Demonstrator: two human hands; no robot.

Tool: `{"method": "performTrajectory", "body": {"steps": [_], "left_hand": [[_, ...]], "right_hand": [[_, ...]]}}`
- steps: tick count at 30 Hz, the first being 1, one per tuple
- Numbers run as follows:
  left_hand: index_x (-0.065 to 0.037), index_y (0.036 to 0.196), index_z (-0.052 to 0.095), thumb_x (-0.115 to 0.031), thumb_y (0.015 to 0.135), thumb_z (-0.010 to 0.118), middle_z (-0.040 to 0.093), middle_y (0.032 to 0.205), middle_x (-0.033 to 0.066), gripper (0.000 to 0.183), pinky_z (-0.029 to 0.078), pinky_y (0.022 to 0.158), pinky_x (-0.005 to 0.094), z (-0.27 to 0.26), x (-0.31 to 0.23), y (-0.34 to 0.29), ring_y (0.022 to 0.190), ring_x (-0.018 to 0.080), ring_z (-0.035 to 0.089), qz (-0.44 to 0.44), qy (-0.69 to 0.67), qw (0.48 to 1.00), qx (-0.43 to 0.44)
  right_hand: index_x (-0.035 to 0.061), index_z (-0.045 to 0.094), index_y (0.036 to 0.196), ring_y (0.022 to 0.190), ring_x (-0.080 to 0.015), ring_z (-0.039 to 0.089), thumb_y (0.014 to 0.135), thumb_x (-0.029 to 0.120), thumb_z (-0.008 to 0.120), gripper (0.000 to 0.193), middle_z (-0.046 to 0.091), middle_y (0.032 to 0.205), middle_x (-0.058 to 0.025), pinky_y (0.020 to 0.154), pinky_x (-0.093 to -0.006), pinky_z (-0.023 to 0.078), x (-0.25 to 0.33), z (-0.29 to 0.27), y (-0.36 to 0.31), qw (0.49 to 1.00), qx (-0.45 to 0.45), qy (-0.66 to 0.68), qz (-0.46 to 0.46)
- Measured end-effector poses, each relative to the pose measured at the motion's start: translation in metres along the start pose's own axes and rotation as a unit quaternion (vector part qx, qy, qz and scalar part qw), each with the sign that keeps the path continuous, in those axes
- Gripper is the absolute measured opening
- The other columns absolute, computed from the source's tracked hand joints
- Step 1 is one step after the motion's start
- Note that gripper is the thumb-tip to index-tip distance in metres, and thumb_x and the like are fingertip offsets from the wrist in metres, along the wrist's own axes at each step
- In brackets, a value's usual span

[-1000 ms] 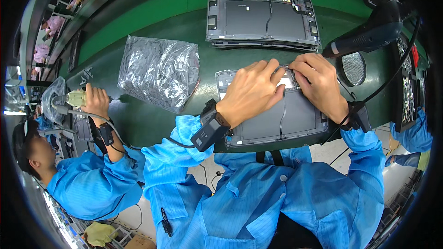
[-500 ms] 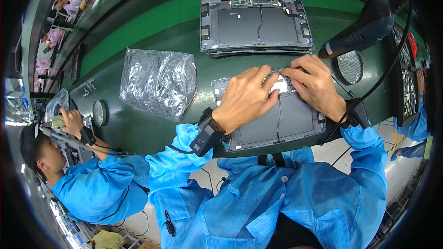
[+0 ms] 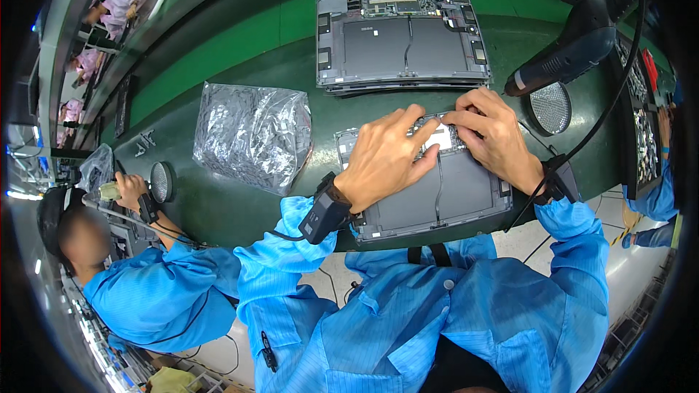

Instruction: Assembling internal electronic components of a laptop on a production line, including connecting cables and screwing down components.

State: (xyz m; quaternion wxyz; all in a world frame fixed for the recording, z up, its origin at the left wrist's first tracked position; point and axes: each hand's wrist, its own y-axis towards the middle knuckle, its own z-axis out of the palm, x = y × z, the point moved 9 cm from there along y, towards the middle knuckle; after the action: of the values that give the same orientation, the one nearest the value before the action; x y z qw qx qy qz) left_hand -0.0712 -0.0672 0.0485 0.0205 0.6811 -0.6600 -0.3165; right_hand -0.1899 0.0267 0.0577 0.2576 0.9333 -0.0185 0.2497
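An open laptop base (image 3: 466, 193) lies in front of me, its large dark battery and circuit board exposed. My left hand (image 3: 386, 154) rests over its upper left part, fingers stretched toward the board and thumb apart, beside a silver-white plate (image 3: 438, 138). At the board's upper edge, my right hand (image 3: 494, 132) has its fingers bent and pinched together. Whatever lies between those fingertips is hidden. Both hands work close together, with the fingertips almost meeting.
Beyond my hands stands a stack of similar laptop bases (image 3: 404, 44). A clear plastic bag of parts (image 3: 251, 135) lies left. On the right are a black handheld tool (image 3: 564, 51), a round dish (image 3: 550, 108) and a hanging cable (image 3: 608, 120). A co-worker (image 3: 156, 291) sits at left.
My hands stay at the board's upper edge, with only slight finger movement. The co-worker at left has turned their head and shifted their hand a little to the right.
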Motion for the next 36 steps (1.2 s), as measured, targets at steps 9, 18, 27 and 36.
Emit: {"method": "performTrajectory", "body": {"steps": [9, 18, 27, 36], "left_hand": [[-0.008, 0.118, 0.077, -0.019, 0.092, 0.082, 0.07, 0.117, 0.0114, 0.029, 0.062, 0.068, 0.0444, 0.0014, -0.0048, -0.0005, 0.088, 0.032, 0.075, 0.025, 0.037, 0.999, -0.021], [-0.007, 0.115, 0.077, -0.017, 0.092, 0.083, 0.071, 0.116, 0.0116, 0.026, 0.062, 0.068, 0.0434, 0.0015, -0.001, 0.0023, 0.087, 0.0321, 0.075, 0.002, -0.002, 1.0, -0.004], [-0.008, 0.117, 0.079, -0.019, 0.091, 0.085, 0.072, 0.115, 0.0114, 0.029, 0.063, 0.07, 0.0436, -0.0011, 0.0011, -0.0016, 0.086, 0.0321, 0.076, 0.015, -0.008, 0.999, -0.037], [-0.008, 0.116, 0.079, -0.019, 0.09, 0.085, 0.073, 0.116, 0.0123, 0.029, 0.063, 0.068, 0.0436, 0.0023, -0.0005, 0.0033, 0.085, 0.033, 0.076, 0.002, 0.015, 1.0, 0.014]], "right_hand": [[0.0039, 0.083, 0.107, 0.092, -0.0298, 0.065, 0.079, -0.005, 0.081, 0.029, 0.066, 0.097, -0.0091, 0.081, -0.0423, 0.054, -0.0047, -0.005, -0.008, 0.999, -0.03, 0.01, 0.019], [0.0052, 0.085, 0.106, 0.09, -0.0297, 0.064, 0.08, -0.002, 0.082, 0.027, 0.062, 0.093, -0.0087, 0.08, -0.042, 0.053, -0.005, -0.0005, -0.0039, 0.999, -0.01, 0.013, 0.036], [0.0058, 0.085, 0.104, 0.092, -0.0287, 0.064, 0.082, -0.001, 0.083, 0.023, 0.065, 0.096, -0.0079, 0.086, -0.0432, 0.051, -0.0043, -0.0019, -0.0035, 0.999, -0.005, 0.017, 0.039], [0.0067, 0.086, 0.104, 0.095, -0.0286, 0.059, 0.084, 0.001, 0.083, 0.021, 0.062, 0.096, -0.007, 0.088, -0.0431, 0.048, -0.0086, -0.0006, -0.0056, 0.998, -0.003, 0.016, 0.056]]}}
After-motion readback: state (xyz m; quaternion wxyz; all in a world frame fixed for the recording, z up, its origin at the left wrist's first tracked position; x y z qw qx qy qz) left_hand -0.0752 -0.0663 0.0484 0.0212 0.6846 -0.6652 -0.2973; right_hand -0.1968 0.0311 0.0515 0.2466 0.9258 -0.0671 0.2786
